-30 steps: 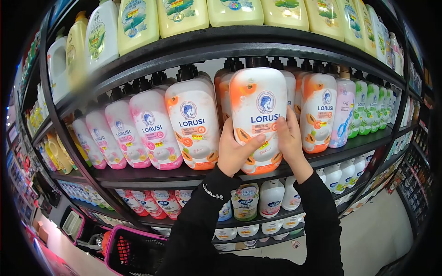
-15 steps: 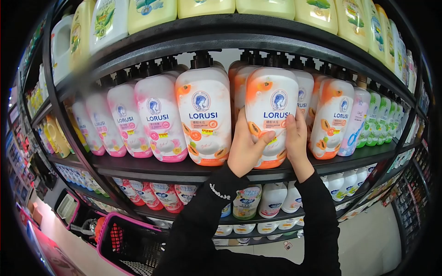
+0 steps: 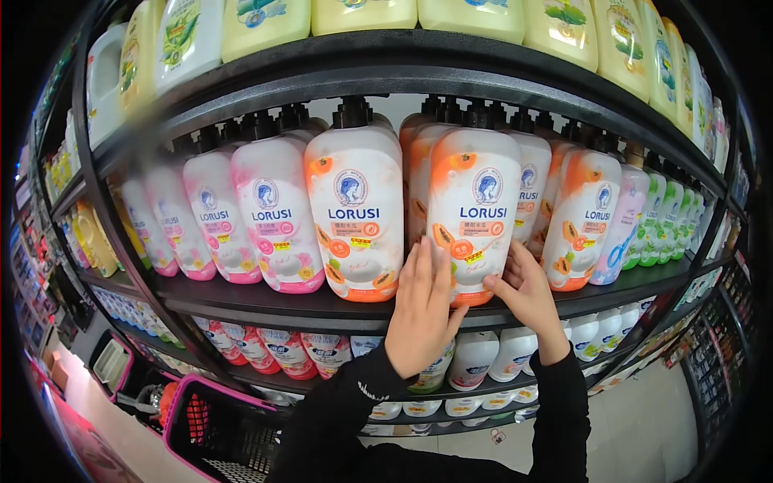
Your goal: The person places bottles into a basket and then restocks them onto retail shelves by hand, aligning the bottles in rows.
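Observation:
A white and orange LORUSI pump bottle (image 3: 483, 181) with papaya pictures stands upright at the front of the middle shelf, between my hands. My left hand (image 3: 423, 306) lies along its lower left side, fingers straight and close to the gap beside the neighbouring papaya pump bottle (image 3: 354, 189). On the lower right side, my right hand (image 3: 525, 290) has its thumb at the front edge and its fingers spread along the side; it rests lightly there rather than wrapping round. Another papaya pump bottle (image 3: 584, 217) stands to the right of my right hand.
Pink LORUSI pump bottles (image 3: 274, 213) fill the left of the shelf (image 3: 266, 304). Green bottles (image 3: 652, 217) stand far right. Yellow jugs (image 3: 362, 12) line the shelf above, other bottles (image 3: 471, 358) the one below. A black basket with pink rim (image 3: 181, 402) is at lower left.
Both hands have slid down the bottle and loosened; the left fingers have straightened and its thumb has left the front. The bottle stays upright at the shelf front.

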The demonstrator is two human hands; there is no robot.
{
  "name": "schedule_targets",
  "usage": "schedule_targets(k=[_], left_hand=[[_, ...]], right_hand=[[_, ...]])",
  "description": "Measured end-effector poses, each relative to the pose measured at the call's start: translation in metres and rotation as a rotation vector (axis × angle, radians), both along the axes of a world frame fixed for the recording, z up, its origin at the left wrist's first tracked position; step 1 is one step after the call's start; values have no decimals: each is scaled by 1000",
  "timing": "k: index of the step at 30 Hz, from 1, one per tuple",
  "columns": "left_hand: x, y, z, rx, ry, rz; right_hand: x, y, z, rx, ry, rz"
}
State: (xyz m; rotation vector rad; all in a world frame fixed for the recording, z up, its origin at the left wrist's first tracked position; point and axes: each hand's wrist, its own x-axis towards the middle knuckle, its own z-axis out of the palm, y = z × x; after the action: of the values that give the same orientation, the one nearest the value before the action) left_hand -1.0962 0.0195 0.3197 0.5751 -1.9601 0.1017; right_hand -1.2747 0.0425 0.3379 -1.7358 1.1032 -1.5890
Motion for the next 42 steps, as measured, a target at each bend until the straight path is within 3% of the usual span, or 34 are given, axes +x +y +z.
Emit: schedule_targets(k=[2, 28, 30, 32, 34, 36, 39, 40, 42], left_hand=[[2, 8, -3, -23, -121, 50], [3, 9, -18, -39, -108, 84], [6, 11, -15, -33, -133, 68], [11, 14, -11, -46, -130, 65], [17, 19, -6, -93, -166, 44], [24, 31, 0, -118, -126, 67], [35, 45, 2, -164, -36, -149], [38, 52, 3, -160, -41, -138], [47, 71, 2, -195, -75, -350]], right_hand=[[2, 0, -1, -19, -36, -7], [18, -15, -12, -71, -41, 33], [18, -12, -9, -133, 149, -76], [23, 0, -3, -79, 155, -75], [19, 7, -7, -203, 359, -317], [19, 25, -1, -227, 410, -364], [24, 62, 14, -298, 508, -398], [24, 75, 15, -301, 503, -337], [33, 100, 12, -308, 435, -252]])
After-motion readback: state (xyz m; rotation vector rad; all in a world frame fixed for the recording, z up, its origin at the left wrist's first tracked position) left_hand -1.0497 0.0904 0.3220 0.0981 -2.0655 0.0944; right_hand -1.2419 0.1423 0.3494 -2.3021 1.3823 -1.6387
